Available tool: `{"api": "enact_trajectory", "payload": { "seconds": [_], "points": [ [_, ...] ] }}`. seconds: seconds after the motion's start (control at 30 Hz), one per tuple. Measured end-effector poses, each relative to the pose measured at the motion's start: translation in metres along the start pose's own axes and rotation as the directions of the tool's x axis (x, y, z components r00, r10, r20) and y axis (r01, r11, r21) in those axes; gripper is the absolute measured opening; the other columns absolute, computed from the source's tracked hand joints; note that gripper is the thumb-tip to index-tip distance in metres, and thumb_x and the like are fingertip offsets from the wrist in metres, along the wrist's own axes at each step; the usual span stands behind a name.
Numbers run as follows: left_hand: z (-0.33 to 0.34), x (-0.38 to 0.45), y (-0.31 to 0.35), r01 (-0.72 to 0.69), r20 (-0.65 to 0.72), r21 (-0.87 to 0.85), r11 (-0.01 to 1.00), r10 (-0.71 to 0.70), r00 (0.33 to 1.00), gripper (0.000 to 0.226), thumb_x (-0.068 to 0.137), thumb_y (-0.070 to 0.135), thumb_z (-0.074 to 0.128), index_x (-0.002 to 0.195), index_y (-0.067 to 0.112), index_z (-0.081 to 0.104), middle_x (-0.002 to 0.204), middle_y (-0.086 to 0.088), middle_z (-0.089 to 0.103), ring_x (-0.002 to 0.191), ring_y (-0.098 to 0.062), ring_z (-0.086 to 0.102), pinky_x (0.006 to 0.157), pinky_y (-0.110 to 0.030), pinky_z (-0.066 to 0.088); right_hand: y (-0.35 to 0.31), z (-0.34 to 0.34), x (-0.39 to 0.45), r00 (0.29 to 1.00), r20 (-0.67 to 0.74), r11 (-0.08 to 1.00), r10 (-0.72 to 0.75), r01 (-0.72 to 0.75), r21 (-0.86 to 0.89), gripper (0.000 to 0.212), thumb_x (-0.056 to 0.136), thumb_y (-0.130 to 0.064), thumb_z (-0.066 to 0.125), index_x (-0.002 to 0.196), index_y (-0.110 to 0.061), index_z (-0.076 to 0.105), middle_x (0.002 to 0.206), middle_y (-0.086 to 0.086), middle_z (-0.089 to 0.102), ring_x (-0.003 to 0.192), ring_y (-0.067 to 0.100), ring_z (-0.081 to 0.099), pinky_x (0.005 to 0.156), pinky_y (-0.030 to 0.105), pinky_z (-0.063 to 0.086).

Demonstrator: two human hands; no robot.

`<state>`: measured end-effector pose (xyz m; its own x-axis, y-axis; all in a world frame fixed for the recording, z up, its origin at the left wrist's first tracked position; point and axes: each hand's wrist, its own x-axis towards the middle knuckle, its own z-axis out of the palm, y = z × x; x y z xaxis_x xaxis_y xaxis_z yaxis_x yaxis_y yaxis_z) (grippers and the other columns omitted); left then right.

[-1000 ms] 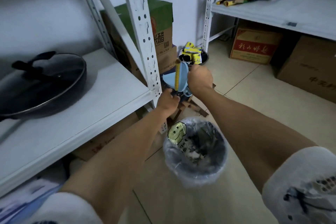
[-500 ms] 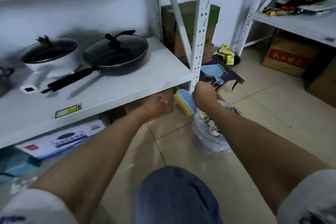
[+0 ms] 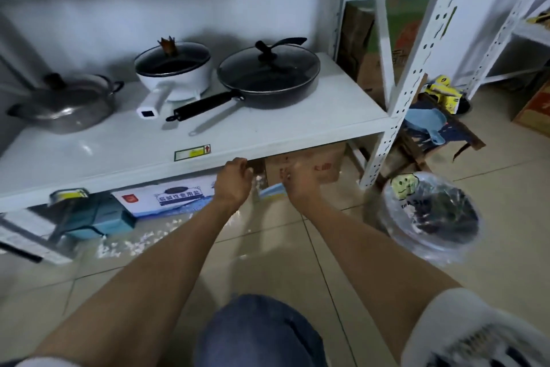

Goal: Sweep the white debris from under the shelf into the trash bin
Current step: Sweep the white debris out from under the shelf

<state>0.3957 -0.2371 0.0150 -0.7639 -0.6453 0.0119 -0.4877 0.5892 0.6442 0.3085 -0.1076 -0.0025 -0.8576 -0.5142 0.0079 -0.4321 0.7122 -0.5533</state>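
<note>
White debris (image 3: 131, 244) lies scattered on the tiled floor under the white shelf's (image 3: 268, 140) front edge, left of my arms, and a little debris (image 3: 258, 181) lies between my hands. My right hand (image 3: 299, 185) is shut on a small blue brush (image 3: 272, 190) with yellow bristles, low by the floor in front of a cardboard box. My left hand (image 3: 233, 180) sits beside it just under the shelf edge, fingers curled with nothing visible in them. The trash bin (image 3: 431, 217), lined with clear plastic, stands on the floor to the right. A blue dustpan (image 3: 424, 122) rests on a stool behind the shelf post.
Pots and a frying pan (image 3: 268, 75) stand on the shelf. Boxes (image 3: 306, 165), a flat white carton (image 3: 166, 197) and a teal case (image 3: 95, 217) crowd the space under it. The perforated shelf post (image 3: 387, 134) stands between my hands and the bin. My knee (image 3: 256, 334) is at bottom centre.
My view and both hands dropped from the dustpan area to under the shelf's front edge. The right hand carried the brush down to the floor; the bin is now to my right.
</note>
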Motion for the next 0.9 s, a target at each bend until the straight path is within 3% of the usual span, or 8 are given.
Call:
{"api": "enact_trajectory", "payload": {
  "seconds": [0.13,0.23,0.33,0.47,0.63,0.9],
  "points": [
    [-0.001,0.012,-0.028,-0.094,-0.132,0.053,0.994,0.101,0.986,0.032,0.096,0.017,0.052,0.126,0.008,0.057,0.128,-0.015,0.058,0.114,-0.034,0.059,0.095,-0.040,0.049,-0.005,0.045,0.018,0.998,0.050,0.999,-0.041,0.041,-0.002,0.019,0.092,-0.004,0.048,0.102,0.001,0.063,0.108,0.022,0.065,0.101,0.036,0.061,0.084,0.037,0.049],
    [0.000,0.026,-0.045,-0.241,-0.161,0.177,0.954,0.270,0.949,0.033,0.095,0.015,0.052,0.128,0.010,0.056,0.133,-0.010,0.056,0.121,-0.029,0.055,0.097,-0.039,0.050,0.000,0.077,0.027,0.990,0.132,0.998,-0.051,0.057,-0.041,0.021,0.090,0.001,0.050,0.106,-0.001,0.063,0.111,0.018,0.066,0.102,0.030,0.063,0.086,0.034,0.051],
    [0.002,0.050,-0.063,-0.348,-0.154,0.302,0.888,0.406,0.901,0.039,0.096,0.018,0.052,0.134,0.013,0.052,0.142,-0.007,0.050,0.131,-0.025,0.047,0.111,-0.040,0.041,0.008,0.110,0.038,0.982,0.178,0.992,-0.067,0.085,-0.091,0.026,0.088,0.004,0.051,0.110,-0.003,0.064,0.113,0.016,0.065,0.103,0.028,0.063,0.092,0.034,0.052],
    [0.007,0.084,-0.080,-0.411,-0.176,0.374,0.832,0.499,0.849,0.039,0.097,0.017,0.049,0.136,0.011,0.050,0.145,-0.009,0.048,0.134,-0.025,0.045,0.119,-0.043,0.029,0.015,0.148,0.052,0.972,0.208,0.981,-0.106,0.137,-0.140,0.023,0.089,0.001,0.053,0.108,-0.005,0.064,0.108,0.015,0.066,0.098,0.027,0.065,0.087,0.033,0.054],
    [0.023,0.115,-0.093,-0.446,-0.167,0.427,0.787,0.553,0.817,0.041,0.102,0.032,0.035,0.132,0.014,0.056,0.142,-0.006,0.054,0.132,-0.019,0.049,0.117,-0.036,0.032,0.016,0.186,0.075,0.961,0.257,0.976,-0.100,0.145,-0.161,0.024,0.094,-0.005,0.049,0.116,-0.004,0.060,0.116,0.015,0.066,0.104,0.027,0.064,0.092,0.032,0.051],
    [0.051,0.130,-0.111,-0.477,-0.408,0.446,0.757,0.647,0.644,0.027,0.097,0.020,0.054,0.119,0.012,0.068,0.126,-0.004,0.067,0.117,-0.022,0.063,0.099,-0.036,0.050,0.016,0.224,0.126,0.962,0.254,0.960,-0.096,0.157,-0.231,0.028,0.095,0.001,0.042,0.119,0.003,0.057,0.119,0.020,0.064,0.108,0.031,0.063,0.094,0.035,0.051]
  ]
}}
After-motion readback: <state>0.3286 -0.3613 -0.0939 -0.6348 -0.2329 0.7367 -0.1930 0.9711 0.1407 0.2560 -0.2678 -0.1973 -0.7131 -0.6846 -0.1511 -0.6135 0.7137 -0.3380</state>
